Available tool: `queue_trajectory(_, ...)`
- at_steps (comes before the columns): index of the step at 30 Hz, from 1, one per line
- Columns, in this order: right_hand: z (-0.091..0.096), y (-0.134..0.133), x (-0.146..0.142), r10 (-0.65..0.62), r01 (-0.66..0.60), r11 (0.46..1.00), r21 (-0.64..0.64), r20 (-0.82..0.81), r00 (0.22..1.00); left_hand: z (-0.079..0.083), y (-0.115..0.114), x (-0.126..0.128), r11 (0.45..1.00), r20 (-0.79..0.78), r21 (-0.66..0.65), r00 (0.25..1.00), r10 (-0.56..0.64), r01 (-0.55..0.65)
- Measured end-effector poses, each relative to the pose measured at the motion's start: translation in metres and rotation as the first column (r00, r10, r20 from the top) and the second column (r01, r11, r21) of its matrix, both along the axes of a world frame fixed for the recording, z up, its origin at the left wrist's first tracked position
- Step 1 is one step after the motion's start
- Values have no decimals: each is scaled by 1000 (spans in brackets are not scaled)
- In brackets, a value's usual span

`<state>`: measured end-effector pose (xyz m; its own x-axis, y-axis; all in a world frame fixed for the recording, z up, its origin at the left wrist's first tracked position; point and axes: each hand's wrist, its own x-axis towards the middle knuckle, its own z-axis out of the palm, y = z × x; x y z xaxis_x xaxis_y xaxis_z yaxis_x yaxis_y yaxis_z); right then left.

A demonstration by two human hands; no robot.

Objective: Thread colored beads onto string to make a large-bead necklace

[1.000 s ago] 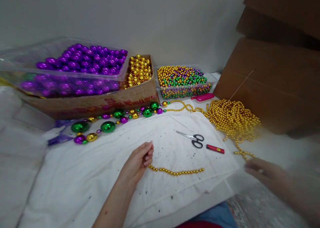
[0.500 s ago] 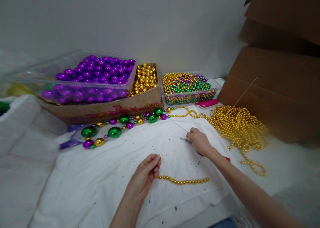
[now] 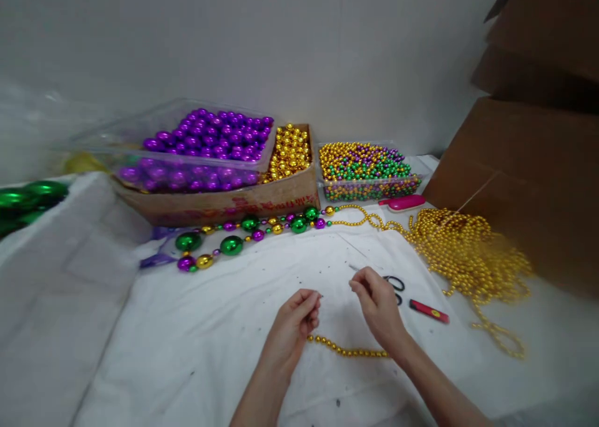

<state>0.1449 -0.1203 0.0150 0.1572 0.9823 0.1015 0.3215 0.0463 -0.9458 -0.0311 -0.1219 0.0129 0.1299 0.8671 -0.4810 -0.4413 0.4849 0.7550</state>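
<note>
My left hand (image 3: 291, 322) is closed, the gold bead strand (image 3: 346, 352) emerging beneath; my right hand (image 3: 378, 303) is pinched closed, scissors (image 3: 395, 278) just behind it.

The left hand (image 3: 297, 321) is held above a white cloth (image 3: 210, 346), its fingertips pinched together, and a short gold bead strand (image 3: 347, 352) is seen running out from beside it. The scissors (image 3: 397, 284) are partly covered by the right hand (image 3: 358, 284), whose grip cannot be made out. A red lighter (image 3: 429, 311) is placed near the handles. Farther back, a multicoloured necklace (image 3: 231, 245) is laid before a cardboard box (image 3: 234, 203), and gold strands (image 3: 463, 243) are heaped at the right.
</note>
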Motion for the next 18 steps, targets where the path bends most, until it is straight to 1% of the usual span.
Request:
queue_trajectory(2,-5,-12,-24,48,-64,995,-74,-208,977,-2,-1,7,999,37,-3,999,40,-40)
queue_trajectory(3,-8,-16,-34,58,-100,988,-118,-314,947,-3,-2,9,998,52,-1,997,62,-62)
queue_trajectory(6,-16,-26,-56,46,-220,948,-231,-583,811,-6,-5,11,994,93,22,990,104,-106)
queue_trajectory(8,-18,-30,-65,17,-284,921,-268,-699,715,-9,-7,9,991,103,35,987,124,-128)
queue_trajectory(10,-18,-33,-70,-18,-320,903,-287,-769,639,-11,-9,7,988,98,27,984,150,-153)
queue_trajectory(13,-20,-37,-75,-63,-337,893,-299,-824,564,-14,-11,3,982,112,-12,976,188,-188)
queue_trajectory(15,-21,-38,-76,-81,-337,892,-301,-841,536,-16,-12,2,979,146,-34,968,204,-201)
queue_trajectory(18,-24,-37,-77,-93,-339,891,-303,-852,516,-17,-12,3,976,194,-56,957,216,-209)
